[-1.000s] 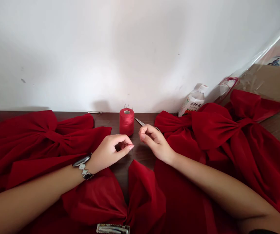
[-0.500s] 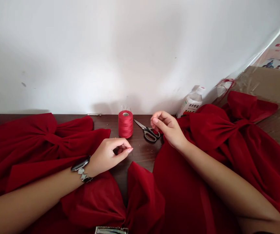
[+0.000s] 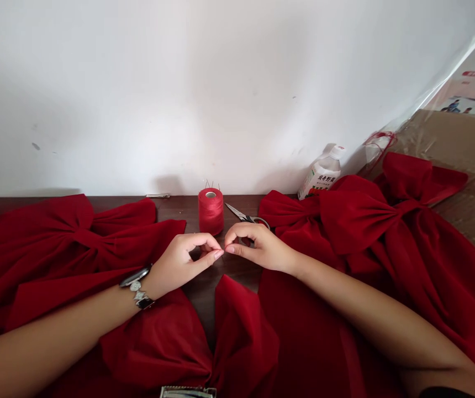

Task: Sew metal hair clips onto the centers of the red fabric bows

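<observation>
My left hand (image 3: 188,257) is pinched closed at the fingertips, and a thin dark sewing needle (image 3: 222,258) pokes out just below them. Almost touching those fingertips is my right hand (image 3: 260,247), its thumb and forefinger pressed together; what they hold is too fine to make out. Behind the hands stands a spool of red thread (image 3: 211,213) with several needles sticking up from its top. The scissors (image 3: 237,213) lie beside the spool, partly hidden by my right hand. In front of me is a red fabric bow (image 3: 158,342) with a metal clip (image 3: 188,392) at its lower edge.
Large red bows lie at the left (image 3: 84,232) and the right (image 3: 386,215) of the dark table (image 3: 204,293). A labelled bottle (image 3: 322,174) leans by the white wall (image 3: 237,99). A small metal clip (image 3: 158,195) rests along the wall. Clear plastic (image 3: 432,132) covers a box at right.
My right hand has come left and down from beside the scissors to meet my left fingertips, uncovering a red bow behind it. My left hand has barely moved.
</observation>
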Demonstrator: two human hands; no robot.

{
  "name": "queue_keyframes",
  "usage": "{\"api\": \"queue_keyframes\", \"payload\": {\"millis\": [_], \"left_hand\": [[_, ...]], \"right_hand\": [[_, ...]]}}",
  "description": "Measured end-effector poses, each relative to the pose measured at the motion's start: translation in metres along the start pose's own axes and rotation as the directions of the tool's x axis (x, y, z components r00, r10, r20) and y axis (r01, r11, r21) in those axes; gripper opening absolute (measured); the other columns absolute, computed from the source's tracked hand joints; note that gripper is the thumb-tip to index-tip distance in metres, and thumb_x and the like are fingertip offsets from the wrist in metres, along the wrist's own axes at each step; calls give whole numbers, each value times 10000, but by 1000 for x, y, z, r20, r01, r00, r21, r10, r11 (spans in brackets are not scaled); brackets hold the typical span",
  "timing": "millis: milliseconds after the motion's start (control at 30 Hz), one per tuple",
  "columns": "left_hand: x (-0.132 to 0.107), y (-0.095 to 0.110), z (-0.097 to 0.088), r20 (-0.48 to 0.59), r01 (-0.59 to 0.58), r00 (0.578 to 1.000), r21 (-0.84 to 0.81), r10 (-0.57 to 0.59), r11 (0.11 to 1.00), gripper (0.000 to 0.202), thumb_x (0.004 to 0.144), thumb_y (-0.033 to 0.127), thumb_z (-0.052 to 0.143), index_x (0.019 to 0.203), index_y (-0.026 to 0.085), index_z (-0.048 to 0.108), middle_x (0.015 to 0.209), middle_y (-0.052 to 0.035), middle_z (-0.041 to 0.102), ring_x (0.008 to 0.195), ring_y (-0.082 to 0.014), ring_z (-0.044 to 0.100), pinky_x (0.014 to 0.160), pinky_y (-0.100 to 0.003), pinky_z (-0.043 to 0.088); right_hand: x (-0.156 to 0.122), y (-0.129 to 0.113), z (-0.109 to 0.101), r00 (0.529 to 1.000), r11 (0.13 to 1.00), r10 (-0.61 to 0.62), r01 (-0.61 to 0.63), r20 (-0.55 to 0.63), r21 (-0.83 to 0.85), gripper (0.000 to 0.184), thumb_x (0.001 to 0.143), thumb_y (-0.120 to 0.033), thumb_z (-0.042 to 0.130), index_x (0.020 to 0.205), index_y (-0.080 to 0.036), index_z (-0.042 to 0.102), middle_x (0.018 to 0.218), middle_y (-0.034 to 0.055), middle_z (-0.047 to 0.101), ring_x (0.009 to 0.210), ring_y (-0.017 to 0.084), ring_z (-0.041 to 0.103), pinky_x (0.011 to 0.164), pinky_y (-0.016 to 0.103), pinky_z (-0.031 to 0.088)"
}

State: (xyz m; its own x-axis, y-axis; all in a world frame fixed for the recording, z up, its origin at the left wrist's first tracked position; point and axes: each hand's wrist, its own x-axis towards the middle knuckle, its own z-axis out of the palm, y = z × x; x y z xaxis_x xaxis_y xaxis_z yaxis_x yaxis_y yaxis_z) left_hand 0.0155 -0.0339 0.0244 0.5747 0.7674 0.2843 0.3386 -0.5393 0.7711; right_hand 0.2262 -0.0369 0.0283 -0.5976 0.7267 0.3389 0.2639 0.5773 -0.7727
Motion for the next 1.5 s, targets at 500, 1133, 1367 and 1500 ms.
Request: {"api": "queue_keyframes", "payload": {"millis": [500, 1133, 1367, 1500], "left_hand": [[2, -6, -3, -110, 3, 994, 103, 8, 995, 247, 934, 353, 496, 896, 207, 692, 877, -37, 726, 850, -191, 645, 804, -283, 482], [1, -10, -4, -25, -287, 956, 148, 293, 947, 108, 906, 223, 578, 861, 218, 675, 898, -36, 670, 963, -201, 579, 922, -340, 444], [20, -31, -23, -467, -34, 884, -64, 0, 997, 389, 824, 381, 662, 1133, 242, 472, 1228, -91, 532, 1187, -259, 532, 1014, -446, 440], [38, -36, -35, -177, 2, 983, -219, -41, 976, 664, 812, 391, 677, 1369, 296, 328, 1520, -116, 371, 1413, -273, 348, 1136, -495, 324]], "right_hand": [[-1, -2, -2, 996, 993, 44, -36, -73, 108, 171, 916, -282, 552, 792, -168, 580, 773, 24, 607, 730, 133, 549, 709, 267, 435], [-3, -27, -9, 998, 998, -46, 45, -38, -31, 124, 894, -166, 553, 772, -160, 575, 751, 13, 577, 679, 109, 510, 648, 225, 418], [-4, -39, -31, 1000, 995, -15, 14, -9, -103, 142, 883, -128, 551, 743, -147, 566, 734, 1, 564, 660, 94, 493, 628, 209, 386], [-5, -42, -43, 1000, 991, -13, 16, 18, -135, 146, 881, -124, 551, 737, -147, 558, 721, -5, 551, 659, 94, 481, 630, 212, 377]]}}
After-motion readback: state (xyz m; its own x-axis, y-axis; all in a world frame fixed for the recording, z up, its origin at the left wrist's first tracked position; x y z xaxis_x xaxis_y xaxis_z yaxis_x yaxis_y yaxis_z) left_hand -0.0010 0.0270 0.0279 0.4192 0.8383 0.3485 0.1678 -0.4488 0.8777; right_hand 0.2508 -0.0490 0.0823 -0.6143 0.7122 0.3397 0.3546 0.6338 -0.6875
